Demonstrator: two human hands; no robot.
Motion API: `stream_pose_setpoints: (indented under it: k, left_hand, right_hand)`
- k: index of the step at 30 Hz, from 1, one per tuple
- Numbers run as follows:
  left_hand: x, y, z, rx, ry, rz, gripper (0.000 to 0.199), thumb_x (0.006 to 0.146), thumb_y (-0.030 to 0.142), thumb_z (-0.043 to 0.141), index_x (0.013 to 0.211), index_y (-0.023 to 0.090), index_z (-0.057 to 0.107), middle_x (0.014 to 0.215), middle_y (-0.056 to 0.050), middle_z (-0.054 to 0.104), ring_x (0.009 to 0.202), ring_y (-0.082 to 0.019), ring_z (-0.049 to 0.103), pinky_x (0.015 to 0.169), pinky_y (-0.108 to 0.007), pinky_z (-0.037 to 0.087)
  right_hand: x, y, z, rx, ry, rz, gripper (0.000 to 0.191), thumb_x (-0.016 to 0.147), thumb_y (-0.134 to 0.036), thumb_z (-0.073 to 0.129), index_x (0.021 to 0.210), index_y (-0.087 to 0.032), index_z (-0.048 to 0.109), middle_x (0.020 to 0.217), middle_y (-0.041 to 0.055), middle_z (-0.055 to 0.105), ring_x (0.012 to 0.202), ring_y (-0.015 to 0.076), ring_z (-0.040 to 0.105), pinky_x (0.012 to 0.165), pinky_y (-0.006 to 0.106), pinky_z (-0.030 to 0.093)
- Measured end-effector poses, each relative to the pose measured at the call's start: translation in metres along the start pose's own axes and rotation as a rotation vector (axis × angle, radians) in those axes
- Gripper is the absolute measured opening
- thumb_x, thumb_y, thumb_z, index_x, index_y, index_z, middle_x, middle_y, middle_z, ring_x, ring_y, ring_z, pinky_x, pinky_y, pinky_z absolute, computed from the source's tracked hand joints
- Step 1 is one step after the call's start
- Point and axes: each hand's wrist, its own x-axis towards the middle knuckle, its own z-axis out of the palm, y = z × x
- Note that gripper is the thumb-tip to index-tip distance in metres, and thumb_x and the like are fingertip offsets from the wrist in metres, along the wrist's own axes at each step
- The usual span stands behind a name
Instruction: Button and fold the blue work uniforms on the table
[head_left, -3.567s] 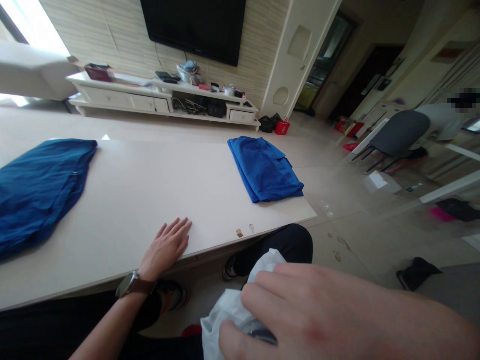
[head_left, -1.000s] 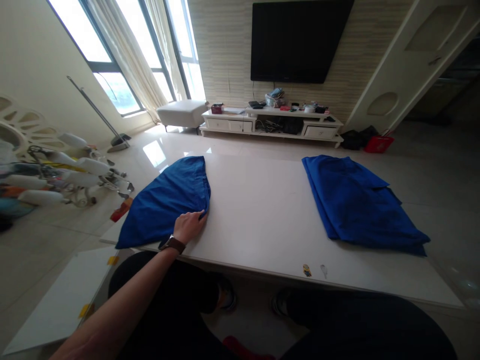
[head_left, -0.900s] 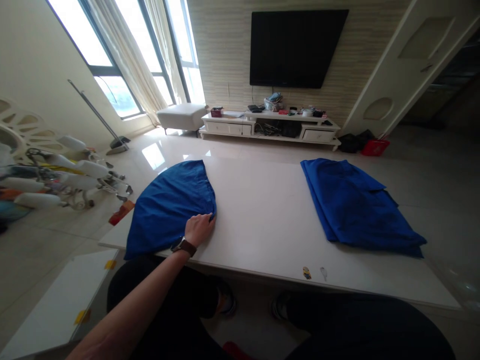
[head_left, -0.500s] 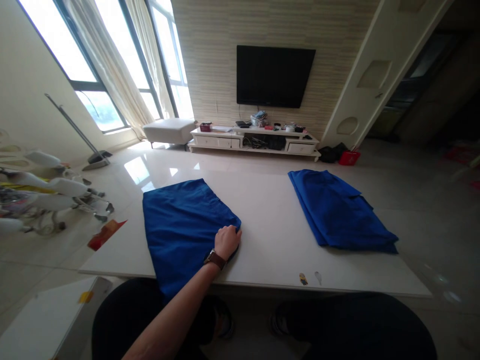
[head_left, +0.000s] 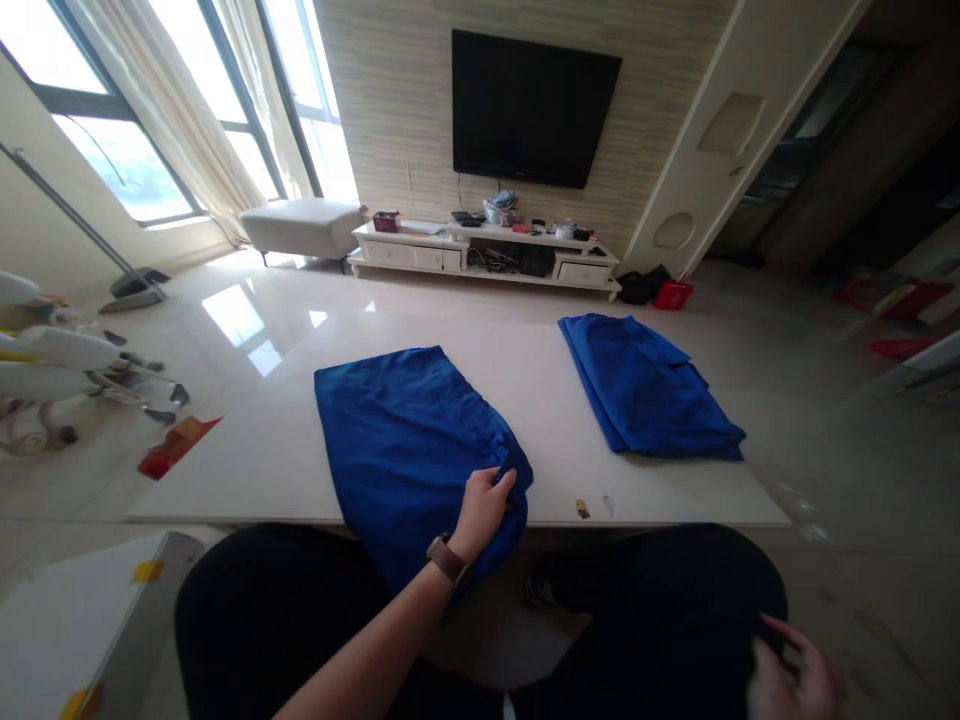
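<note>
My left hand (head_left: 484, 510), with a brown-strapped watch on its wrist, grips a blue garment (head_left: 405, 430) by its gathered waistband at the right end. The garment lies flat on the white table (head_left: 255, 460), and its lower part hangs over the front edge towards my lap. Low at the right, beside my dark-clad thigh, my right hand (head_left: 799, 675) has come into view, slightly blurred. Its thumb and forefinger are apart, and I see nothing held between them. A second blue garment (head_left: 652, 390) lies folded on the table's right side, touched by neither hand.
Two small stickers (head_left: 583, 509) are near the table's front edge. A white stool or box (head_left: 82, 620) stands at lower left. Beyond the table are a low TV cabinet (head_left: 412, 256), a wall television (head_left: 532, 108), a grey bench (head_left: 304, 228) and a red bin (head_left: 673, 294).
The left hand has pulled the garment's waistband end rightward and towards me. My right hand has appeared at lower right. The camera view has shifted; the folded garment stays put on the table.
</note>
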Motion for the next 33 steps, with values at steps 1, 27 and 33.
stream_pose_setpoints:
  k: [1, 27, 33]
  left_hand:
    - [-0.003, 0.004, 0.006, -0.051, -0.007, -0.027, 0.042, 0.081, 0.055, 0.064, 0.065, 0.017, 0.058, 0.059, 0.000, 0.053, 0.055, -0.012, 0.049, 0.052, -0.023, 0.041]
    - [-0.005, 0.090, -0.074, 1.161, -0.492, 0.805, 0.081, 0.064, -0.011, 0.044, 0.126, 0.035, 0.069, 0.164, 0.002, 0.036, 0.154, -0.029, 0.025, 0.126, -0.062, 0.016]
    - [0.014, 0.078, -0.076, 1.214, -0.607, 0.811, 0.037, 0.073, -0.002, 0.062, 0.097, 0.024, 0.072, 0.147, -0.004, 0.058, 0.151, -0.029, 0.033, 0.127, -0.061, 0.004]
  right_hand:
    - [0.002, -0.016, 0.012, 0.035, -0.076, -0.105, 0.029, 0.083, -0.049, 0.059, 0.099, -0.025, 0.063, 0.109, 0.0161, 0.063, 0.106, 0.0424, 0.060, 0.085, 0.063, 0.051]
    - [0.013, -0.255, 0.027, 0.643, -1.316, -0.936, 0.029, 0.088, -0.007, 0.055, 0.099, -0.022, 0.077, 0.097, 0.0066, 0.073, 0.091, 0.0193, 0.067, 0.080, 0.030, 0.051]
    - [0.050, -0.251, -0.011, 0.807, -1.329, -0.807, 0.026, 0.101, -0.034, 0.055, 0.098, -0.021, 0.078, 0.090, 0.0091, 0.071, 0.080, 0.0185, 0.066, 0.073, 0.030, 0.049]
